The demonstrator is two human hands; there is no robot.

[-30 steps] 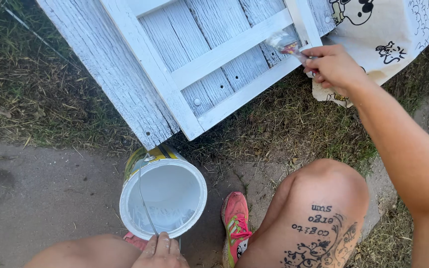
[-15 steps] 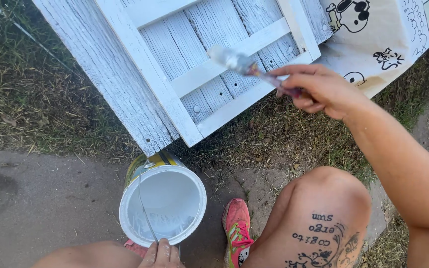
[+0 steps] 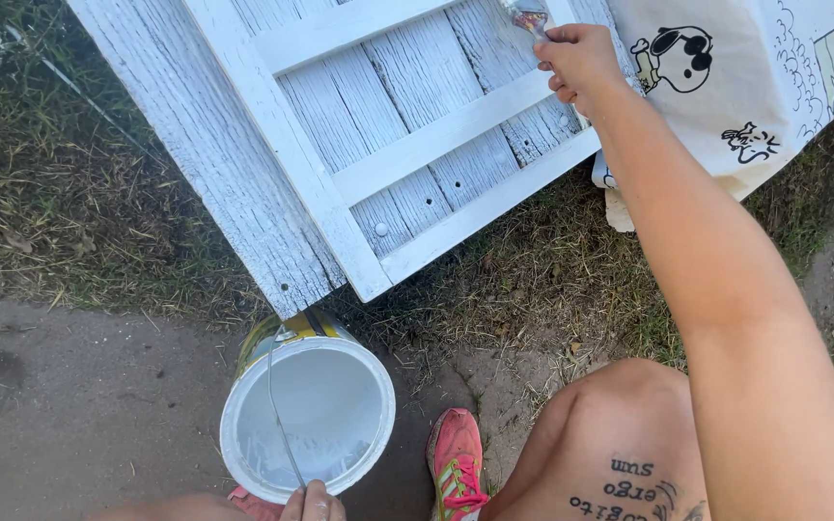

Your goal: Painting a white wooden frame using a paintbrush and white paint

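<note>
Here, in the head view, the right hand (image 3: 579, 60) is clamped on a paintbrush (image 3: 527, 16) at the far slats of the white wooden panel (image 3: 359, 164), while the left hand (image 3: 313, 503) pinches the wire handle (image 3: 280, 425) of the paint can (image 3: 307, 417) on the ground beside a pink shoe (image 3: 456, 461). Judging by the weathered boards, strokes should follow the grain, and the can wants holding level

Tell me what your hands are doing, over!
Right hand grips paintbrush on white slatted wooden panel. Left hand holds wire handle of white paint bucket. Nothing blocking.
</note>
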